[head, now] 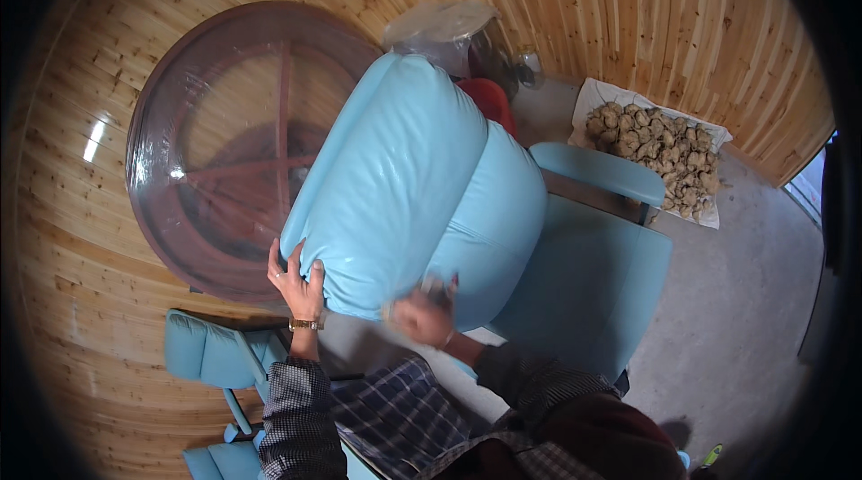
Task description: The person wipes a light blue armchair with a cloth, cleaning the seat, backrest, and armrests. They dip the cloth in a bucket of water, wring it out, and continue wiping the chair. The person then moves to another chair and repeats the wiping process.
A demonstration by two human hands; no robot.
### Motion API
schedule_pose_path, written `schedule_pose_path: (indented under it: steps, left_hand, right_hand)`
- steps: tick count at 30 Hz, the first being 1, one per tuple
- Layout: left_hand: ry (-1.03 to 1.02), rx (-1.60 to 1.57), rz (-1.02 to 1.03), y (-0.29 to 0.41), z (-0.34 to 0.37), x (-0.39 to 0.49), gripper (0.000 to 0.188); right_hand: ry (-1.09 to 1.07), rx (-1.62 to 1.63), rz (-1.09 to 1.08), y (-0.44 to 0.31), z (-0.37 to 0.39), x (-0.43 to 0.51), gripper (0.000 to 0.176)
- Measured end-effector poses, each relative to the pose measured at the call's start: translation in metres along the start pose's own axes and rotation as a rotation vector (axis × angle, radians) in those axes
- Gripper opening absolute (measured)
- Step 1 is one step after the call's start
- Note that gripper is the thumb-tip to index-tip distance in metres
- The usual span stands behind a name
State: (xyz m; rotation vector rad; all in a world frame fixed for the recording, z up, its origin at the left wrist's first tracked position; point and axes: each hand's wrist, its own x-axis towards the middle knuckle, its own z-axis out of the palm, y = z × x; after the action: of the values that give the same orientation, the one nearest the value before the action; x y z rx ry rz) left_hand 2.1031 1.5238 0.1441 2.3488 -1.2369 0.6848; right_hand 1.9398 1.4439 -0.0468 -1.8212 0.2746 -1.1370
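A light blue padded chair [397,170] with a wrinkled, leather-like backrest stands before me, its flat seat [579,278] to the right. My left hand [301,285], with a ring and a gold-coloured watch, rests on the backrest's lower left edge, fingers spread over the rim and thumb on the padding. Over the lower part of the backrest is my right hand [421,315], blurred, its fingers curled around a small dark object that is too blurred to name. Whether that object touches the padding cannot be told.
A round dark red table or frame wrapped in clear plastic [283,143] leans by the wooden wall [74,163]. Other blue chairs [215,352] stand at lower left. Brown root-like or bulb-like produce [660,143] lies on a white sheet [707,214]. Behind the backrest is a red object [491,103].
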Motion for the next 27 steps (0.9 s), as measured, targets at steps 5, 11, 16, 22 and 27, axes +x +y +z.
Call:
schedule_pose_path:
  steps: [5, 11, 16, 22, 27]
  left_hand:
    - [-0.059, -0.032, -0.045, 0.005, -0.005, 0.002, 0.045]
    - [-0.030, -0.074, -0.024, 0.003, -0.003, -0.001, 0.044]
    - [-0.024, -0.042, -0.011, 0.004, -0.002, -0.001, 0.044]
    - [-0.034, -0.065, -0.035, 0.010, -0.005, 0.002, 0.045]
    - [-0.038, -0.059, -0.016, 0.004, -0.005, 0.002, 0.044]
  right_hand:
    - [-0.182, 0.872, 0.436, 0.001, -0.069, -0.012, 0.010]
    - [0.555, -0.071, 0.113, 0.032, -0.164, 0.228, 0.034]
    - [0.028, -0.140, 0.153, 0.021, -0.057, 0.119, 0.022]
    - [-0.501, 0.373, 0.375, -0.001, -0.086, -0.013, 0.013]
    - [0.345, 0.632, 0.287, 0.014, -0.169, 0.177, 0.025]
